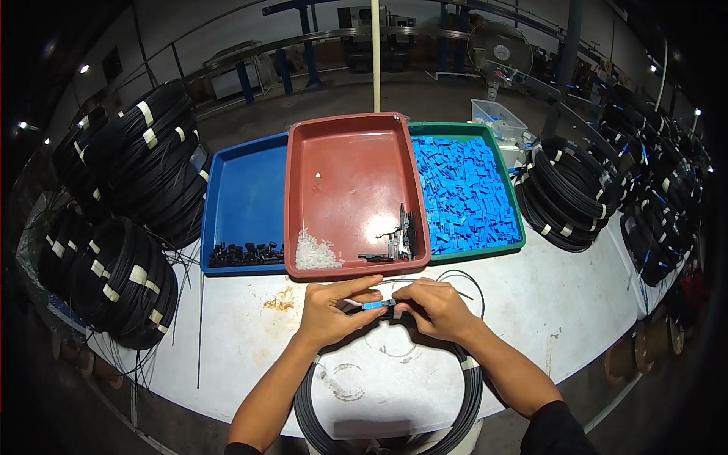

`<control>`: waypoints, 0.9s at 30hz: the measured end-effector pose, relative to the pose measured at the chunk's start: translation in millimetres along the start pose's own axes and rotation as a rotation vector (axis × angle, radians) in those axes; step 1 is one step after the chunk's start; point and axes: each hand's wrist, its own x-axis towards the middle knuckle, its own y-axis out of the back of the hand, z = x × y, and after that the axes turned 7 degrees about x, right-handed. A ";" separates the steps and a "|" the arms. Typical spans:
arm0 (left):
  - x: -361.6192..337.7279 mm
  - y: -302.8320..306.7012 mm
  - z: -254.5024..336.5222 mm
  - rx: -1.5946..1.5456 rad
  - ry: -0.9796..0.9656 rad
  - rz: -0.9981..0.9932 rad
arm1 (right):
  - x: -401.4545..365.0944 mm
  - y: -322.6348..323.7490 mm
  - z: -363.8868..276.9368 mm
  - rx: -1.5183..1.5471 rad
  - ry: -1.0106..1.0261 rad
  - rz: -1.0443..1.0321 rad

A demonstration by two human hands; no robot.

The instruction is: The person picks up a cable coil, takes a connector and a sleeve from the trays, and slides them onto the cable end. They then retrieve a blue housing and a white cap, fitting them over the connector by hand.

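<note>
Blue plastic gleams in the head view as the left hand (331,311) and right hand (436,307) both pinch the small connector (372,305) before the red tray (353,193), apparently mid-fitting, the next move seemingly calling for steady, aligned pressure.

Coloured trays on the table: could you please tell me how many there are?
3: the blue tray on the left, the red tray in the middle and the green tray on the right. Any beneath them would be hidden.
</note>
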 end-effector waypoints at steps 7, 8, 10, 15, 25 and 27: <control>-1.7 -3.5 -3.2 -0.049 0.019 0.018 | 0.5 0.9 -6.6 0.052 -0.056 0.010; -2.1 -3.8 -3.7 -0.059 0.029 0.022 | 0.4 0.3 -7.2 0.051 -0.055 0.008; -0.7 -3.1 -4.4 -0.069 0.036 0.028 | 0.8 -0.6 -8.3 0.072 -0.088 0.020; 0.1 0.3 -2.0 -0.035 0.030 -0.066 | -0.6 -1.3 -2.2 0.101 -0.117 -0.027; -1.6 -4.5 -9.5 -0.084 0.058 -0.040 | 1.1 -3.6 -3.9 0.125 -0.140 -0.013; -0.2 -5.2 -8.7 -0.095 0.054 -0.040 | 2.6 -3.0 -3.4 0.121 -0.138 -0.013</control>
